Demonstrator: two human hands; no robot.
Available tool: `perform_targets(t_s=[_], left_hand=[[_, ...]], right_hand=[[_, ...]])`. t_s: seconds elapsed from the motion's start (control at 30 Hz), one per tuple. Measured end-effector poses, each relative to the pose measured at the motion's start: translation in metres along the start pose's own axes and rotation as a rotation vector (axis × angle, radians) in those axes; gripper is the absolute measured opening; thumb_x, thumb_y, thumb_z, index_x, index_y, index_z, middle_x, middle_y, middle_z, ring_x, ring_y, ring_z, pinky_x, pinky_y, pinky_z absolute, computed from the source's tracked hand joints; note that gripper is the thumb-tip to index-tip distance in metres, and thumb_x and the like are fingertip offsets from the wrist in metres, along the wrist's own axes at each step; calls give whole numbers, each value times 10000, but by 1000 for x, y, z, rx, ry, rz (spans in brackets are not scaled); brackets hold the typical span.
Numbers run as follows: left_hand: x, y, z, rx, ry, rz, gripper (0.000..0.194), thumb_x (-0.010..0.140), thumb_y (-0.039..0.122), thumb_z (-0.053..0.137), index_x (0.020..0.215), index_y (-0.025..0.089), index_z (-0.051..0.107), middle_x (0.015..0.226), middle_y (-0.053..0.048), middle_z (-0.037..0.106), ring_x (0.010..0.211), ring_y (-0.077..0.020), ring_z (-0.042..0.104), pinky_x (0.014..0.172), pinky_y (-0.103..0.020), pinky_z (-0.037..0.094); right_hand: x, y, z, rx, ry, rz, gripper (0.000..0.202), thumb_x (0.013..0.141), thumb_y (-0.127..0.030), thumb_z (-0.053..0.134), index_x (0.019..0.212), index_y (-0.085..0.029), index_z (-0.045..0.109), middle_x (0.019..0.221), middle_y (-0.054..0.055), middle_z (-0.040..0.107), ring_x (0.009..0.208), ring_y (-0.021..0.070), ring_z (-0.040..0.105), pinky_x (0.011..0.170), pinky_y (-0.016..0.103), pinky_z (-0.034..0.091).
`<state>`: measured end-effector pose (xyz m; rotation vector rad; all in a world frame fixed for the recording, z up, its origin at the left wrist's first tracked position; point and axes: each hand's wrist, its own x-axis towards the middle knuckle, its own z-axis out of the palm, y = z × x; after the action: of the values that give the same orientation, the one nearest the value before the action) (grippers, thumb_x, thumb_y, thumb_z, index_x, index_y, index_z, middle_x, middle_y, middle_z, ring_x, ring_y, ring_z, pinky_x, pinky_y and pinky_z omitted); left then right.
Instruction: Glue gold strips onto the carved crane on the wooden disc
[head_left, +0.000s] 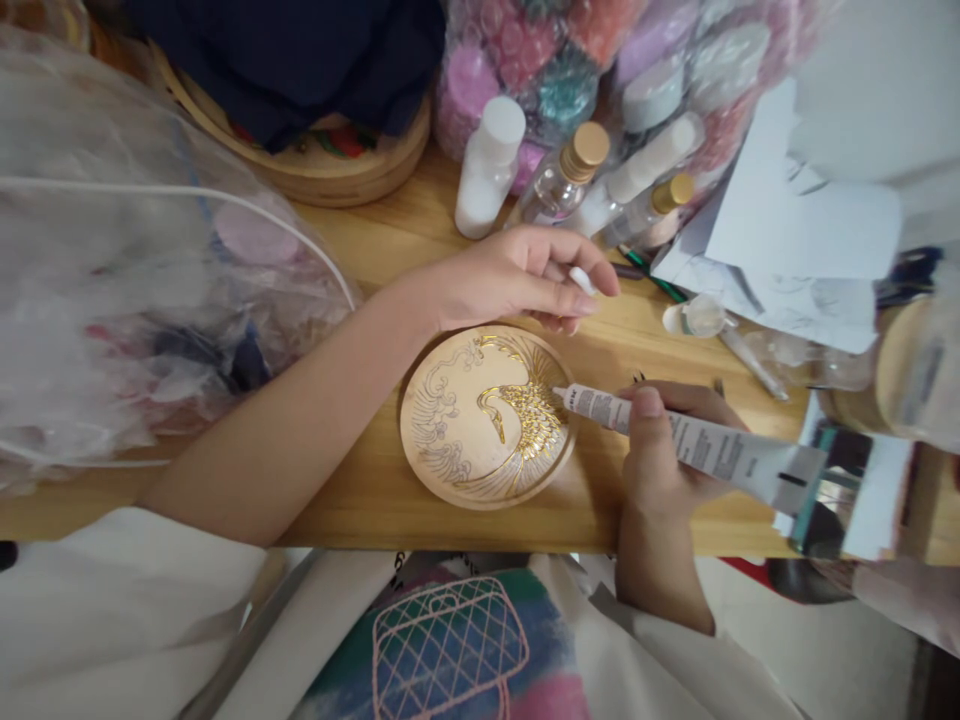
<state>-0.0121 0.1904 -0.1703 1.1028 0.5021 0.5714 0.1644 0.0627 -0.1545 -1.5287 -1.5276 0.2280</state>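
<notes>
A round wooden plate [442, 400] lies on the table, bearing a crane drawn in raised gold lines and pencil-like wave lines at its left. My right hand [664, 450] is wrapped round a white paint tube [720, 447], which points left. Its narrow nozzle tip is over the plate's right part, close to the gold feather lines; whether it touches I cannot tell. Above the plate's far edge, my left hand [517, 275] pinches a small white piece [582, 281] between thumb and fingers. It looks like a cap, but much of it is hidden.
Behind my left hand stand a white bottle [490, 165] and a clear gold-capped bottle [559, 180]. Bubble-wrapped jars [566, 85] sit farther back. A plastic bag [150, 280] covers the left side. White papers [795, 230] and a round wooden box [360, 175] also lie there.
</notes>
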Motion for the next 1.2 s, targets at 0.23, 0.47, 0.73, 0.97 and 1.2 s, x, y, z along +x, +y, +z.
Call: perform_targets(t_s=[0.23, 0.47, 0.73, 0.97, 1.2], left_hand=[[0, -1, 0, -57, -22, 32, 111, 828, 76, 622, 916, 142, 631, 687, 69, 581, 676, -45, 628, 719, -189, 482], [0, -3, -2, -18, -26, 37, 123, 828, 151, 653, 948, 165, 630, 734, 68, 587, 749, -62, 651, 758, -201, 494], [0, 0, 0, 43, 15, 8, 127, 839, 167, 670, 960, 156, 635, 743, 38, 600, 806, -102, 674, 780, -235, 524], [0, 0, 1, 69, 24, 7, 139, 847, 214, 668, 979, 174, 646, 762, 51, 619, 742, -72, 669, 735, -199, 521], [0, 0, 0, 55, 14, -6, 151, 850, 192, 651, 997, 165, 633, 801, 35, 623, 834, -101, 682, 770, -214, 519]], right_hand=[[1, -1, -2, -16, 5, 12, 264, 841, -400, 671, 666, -202, 664, 504, -40, 582, 425, 106, 474, 448, 265, 344], [1, -4, 0, -16, 20, 7, 309, 829, -434, 665, 631, -199, 648, 522, -31, 603, 429, 103, 493, 420, 255, 351], [0, 0, -3, -111, 1, 55, 341, 840, -481, 640, 650, -198, 655, 512, -26, 582, 443, 114, 501, 452, 269, 377], [2, -3, 0, -87, 51, 26, 365, 810, -506, 659, 598, -209, 653, 492, -20, 584, 433, 125, 501, 445, 281, 375], [0, 0, -3, -59, 7, 37, 291, 854, -417, 653, 673, -189, 656, 494, -39, 576, 422, 103, 489, 456, 265, 366]])
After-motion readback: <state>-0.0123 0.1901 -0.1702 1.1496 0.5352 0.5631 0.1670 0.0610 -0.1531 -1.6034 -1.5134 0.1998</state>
